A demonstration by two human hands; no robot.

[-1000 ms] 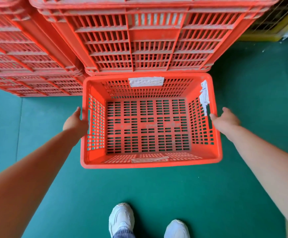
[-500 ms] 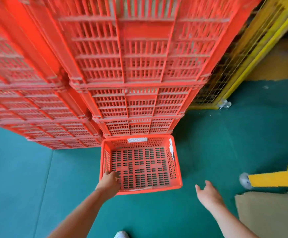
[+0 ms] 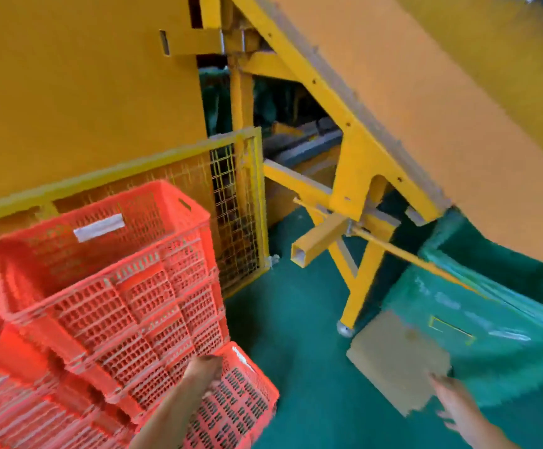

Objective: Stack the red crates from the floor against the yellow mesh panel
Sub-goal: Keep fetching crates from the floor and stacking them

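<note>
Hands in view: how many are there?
2. The left hand grips the rim of the low red slotted plastic crate; the right hand hangs free near the flat brown cardboard piece.

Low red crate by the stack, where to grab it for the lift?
Grip the low red crate by its top rim from above, opposite sides: it sits upright, open-topped. The left hand holds one side; the open right hand should likely take the rim opposite.

Green floor (image 3: 299,345) under red crate stack (image 3: 117,306), cardboard sheet (image 3: 396,361), yellow frame legs (image 3: 359,286).
</note>
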